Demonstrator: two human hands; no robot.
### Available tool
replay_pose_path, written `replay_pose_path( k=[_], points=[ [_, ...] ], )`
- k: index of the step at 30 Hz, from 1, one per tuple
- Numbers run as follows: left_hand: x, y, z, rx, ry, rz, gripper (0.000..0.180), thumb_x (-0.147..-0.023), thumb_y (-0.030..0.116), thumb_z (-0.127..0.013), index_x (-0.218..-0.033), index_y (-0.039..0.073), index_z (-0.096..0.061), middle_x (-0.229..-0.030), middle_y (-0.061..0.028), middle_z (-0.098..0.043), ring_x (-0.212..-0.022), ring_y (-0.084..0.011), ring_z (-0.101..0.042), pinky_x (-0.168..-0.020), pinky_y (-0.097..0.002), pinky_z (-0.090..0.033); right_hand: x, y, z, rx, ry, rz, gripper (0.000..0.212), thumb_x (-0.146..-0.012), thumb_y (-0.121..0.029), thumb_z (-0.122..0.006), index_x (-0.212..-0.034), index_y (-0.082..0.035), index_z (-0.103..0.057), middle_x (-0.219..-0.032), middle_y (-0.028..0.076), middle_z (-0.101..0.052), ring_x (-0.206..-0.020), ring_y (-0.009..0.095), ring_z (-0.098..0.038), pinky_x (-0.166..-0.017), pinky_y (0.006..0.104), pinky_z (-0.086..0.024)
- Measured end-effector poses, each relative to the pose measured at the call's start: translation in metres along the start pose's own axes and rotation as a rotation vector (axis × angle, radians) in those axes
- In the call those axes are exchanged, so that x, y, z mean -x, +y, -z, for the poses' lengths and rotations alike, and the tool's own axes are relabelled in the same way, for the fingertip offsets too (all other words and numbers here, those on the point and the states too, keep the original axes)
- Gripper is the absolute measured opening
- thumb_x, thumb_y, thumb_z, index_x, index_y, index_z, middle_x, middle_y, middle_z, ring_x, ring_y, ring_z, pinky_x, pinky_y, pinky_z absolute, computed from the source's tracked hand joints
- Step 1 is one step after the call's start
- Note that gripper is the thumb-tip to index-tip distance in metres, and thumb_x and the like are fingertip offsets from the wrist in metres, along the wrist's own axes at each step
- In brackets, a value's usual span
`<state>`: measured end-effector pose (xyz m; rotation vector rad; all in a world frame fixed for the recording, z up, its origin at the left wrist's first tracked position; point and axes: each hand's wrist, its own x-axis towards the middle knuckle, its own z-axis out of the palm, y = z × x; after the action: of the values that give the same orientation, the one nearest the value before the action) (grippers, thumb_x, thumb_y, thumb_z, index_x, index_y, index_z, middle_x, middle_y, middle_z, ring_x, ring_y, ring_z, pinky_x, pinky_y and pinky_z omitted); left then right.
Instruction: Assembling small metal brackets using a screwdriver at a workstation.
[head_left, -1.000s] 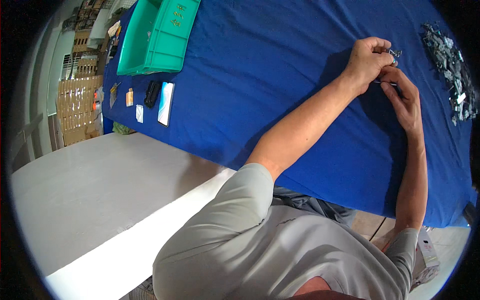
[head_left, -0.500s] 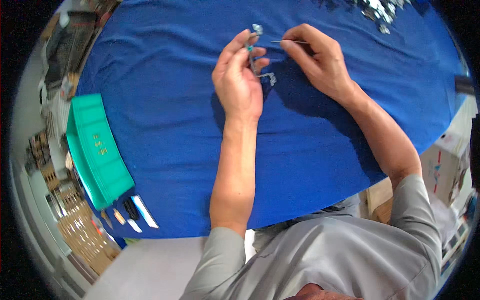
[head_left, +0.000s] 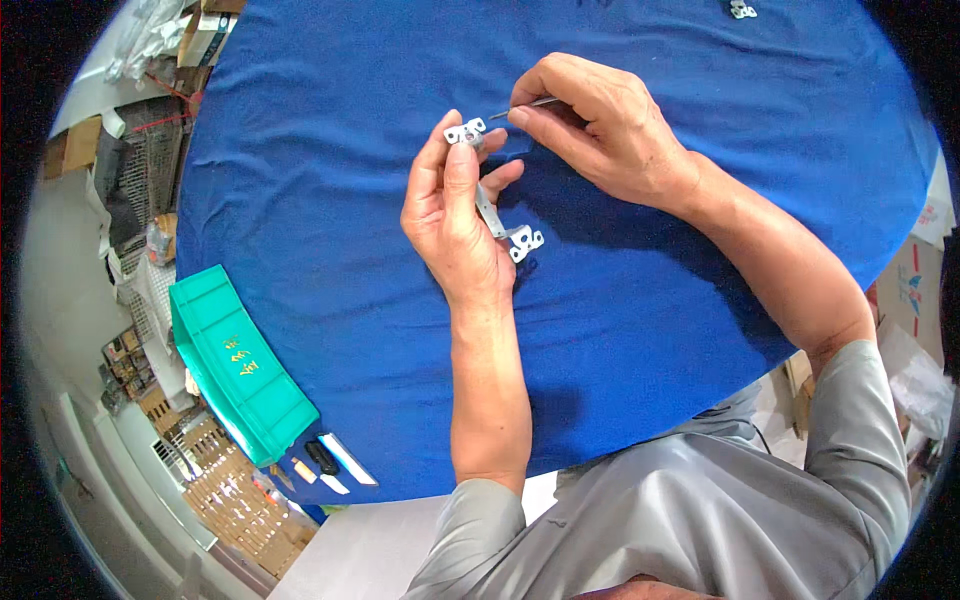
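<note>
A silvery metal bracket point(head_left: 487, 208) with holed, lobed plates at both ends is in my left hand point(head_left: 455, 225). The thumb and fingers pinch it near its upper plate, and its lower plate juts out beside my palm. Between the thumb and fingertips of my right hand point(head_left: 600, 125) is a thin metal rod point(head_left: 505, 114). Its tip points at the bracket's upper plate, a small gap apart from it. Part of the rod is hidden by my fingers.
A blue cloth point(head_left: 640, 330) covers the table. At its left edge stands a green plastic tray point(head_left: 275, 400) with yellow marks. Beside it lie a black object point(head_left: 322, 457) and a white strip point(head_left: 348, 460). Another metal piece point(head_left: 742, 10) lies at the far right.
The view has shifted, and the pile of metal pieces has mostly left the frame. The rod's tip has come closer to the bracket. The bracket's upper plate has turned to show its holes.
</note>
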<state>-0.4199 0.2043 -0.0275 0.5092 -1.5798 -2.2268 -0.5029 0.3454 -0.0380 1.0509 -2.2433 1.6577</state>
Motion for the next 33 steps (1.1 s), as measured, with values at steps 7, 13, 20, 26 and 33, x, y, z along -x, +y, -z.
replay_pose_path(
  k=[7, 13, 20, 26, 33],
  points=[
    [0.0023, -0.001, -0.0035, -0.046, -0.008, -0.05, 0.027, -0.098, 0.006, -0.057, -0.122, -0.006, -0.06, -0.108, -0.0164, -0.069, -0.098, -0.022, -0.071, -0.056, -0.0238, -0.061, 0.0013, 0.006, -0.0011, 0.021, 0.026, 0.063, 0.011, -0.087, -0.012, -0.065, -0.089, -0.003, -0.058, -0.08, 0.013, -0.059, -0.074, 0.033, -0.062, -0.063, 0.0418, -0.049],
    [0.0002, -0.0053, 0.0005, -0.003, -0.021, -0.06, 0.024, -0.095, 0.002, -0.059, -0.118, -0.005, -0.062, -0.11, -0.02, -0.069, -0.1, -0.0281, -0.071, -0.059, -0.0243, -0.064, 0.0016, 0.0075, -0.0025, 0.025, -0.017, 0.024, 0.011, -0.086, -0.013, -0.065, -0.089, -0.004, -0.058, -0.081, 0.012, -0.059, -0.074, 0.034, -0.062, -0.064, 0.044, -0.049],
    [0.0014, -0.002, -0.0006, 0.046, 0.027, -0.008, 0.022, -0.094, 0.0, -0.061, -0.115, -0.005, -0.065, -0.11, -0.0198, -0.07, -0.099, -0.0251, -0.071, -0.061, -0.0245, -0.064, 0.0026, 0.0078, -0.0023, 0.05, -0.058, 0.03, 0.014, -0.089, -0.017, -0.065, -0.09, -0.004, -0.059, -0.081, 0.013, -0.059, -0.075, 0.034, -0.062, -0.065, 0.0438, -0.049],
    [0.0013, -0.0051, 0.0006, 0.01, 0.034, -0.045, 0.022, -0.093, -0.001, -0.062, -0.113, -0.004, -0.066, -0.108, -0.018, -0.071, -0.089, -0.0183, -0.072, -0.056, -0.0211, -0.06, 0.0033, 0.0086, -0.0041, 0.07, -0.051, 0.053, 0.016, -0.091, -0.015, -0.067, -0.095, -0.001, -0.061, -0.08, 0.014, -0.061, -0.071, 0.029, -0.062, -0.062, 0.0381, -0.049],
    [0.0012, -0.0041, 0.0022, 0.012, 0.02, -0.054, 0.019, -0.091, 0.0, -0.064, -0.11, -0.003, -0.068, -0.105, -0.0157, -0.072, -0.07, -0.0107, -0.066, -0.047, -0.0192, -0.048, 0.0015, 0.0061, -0.0034, 0.061, -0.102, -0.01, 0.017, -0.09, -0.02, -0.063, -0.092, -0.003, -0.059, -0.083, 0.014, -0.062, -0.078, 0.036, -0.063, -0.067, 0.0465, -0.05]
  ],
)
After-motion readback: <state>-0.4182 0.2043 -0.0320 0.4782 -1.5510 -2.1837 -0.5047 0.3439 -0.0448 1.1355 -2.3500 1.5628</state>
